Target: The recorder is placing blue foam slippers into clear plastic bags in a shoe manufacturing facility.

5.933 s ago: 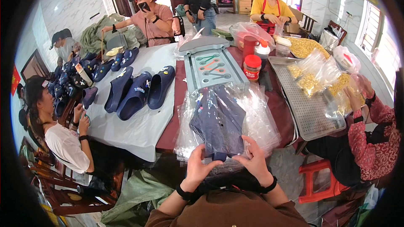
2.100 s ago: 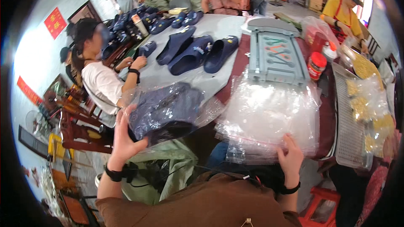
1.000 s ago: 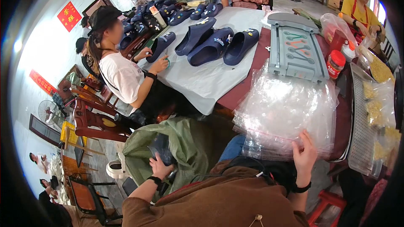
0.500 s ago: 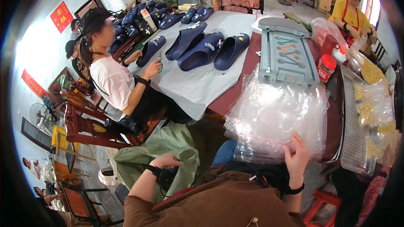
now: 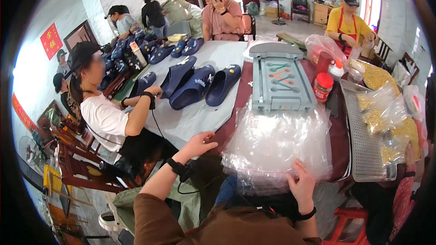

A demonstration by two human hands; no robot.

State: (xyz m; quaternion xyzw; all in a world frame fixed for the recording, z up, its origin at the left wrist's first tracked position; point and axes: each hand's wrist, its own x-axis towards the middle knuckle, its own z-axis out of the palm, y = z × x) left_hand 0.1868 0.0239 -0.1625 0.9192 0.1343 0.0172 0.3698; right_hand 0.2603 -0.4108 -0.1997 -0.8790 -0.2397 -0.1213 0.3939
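My left hand is raised near the table's front edge, open with its fingers stretched out and nothing in them. A stack of clear plastic bags lies in front of me on the dark red table cover. My right hand rests at the near edge of that stack, its fingertips touching the bags and its thumb apart from the fingers. Beyond the bags stands a grey plastic board with green and orange markings, its near edge by the stack.
Several dark blue clogs stand on the white-covered table at left, beside a seated co-worker. A red-lidded jar is right of the board. A perforated metal tray holds bags of yellow pieces. A red stool stands at lower right.
My left hand has moved up and forward from above the green sack to the table's edge. My right hand stays at the bags. The co-worker's hands have shifted, and the view has turned.
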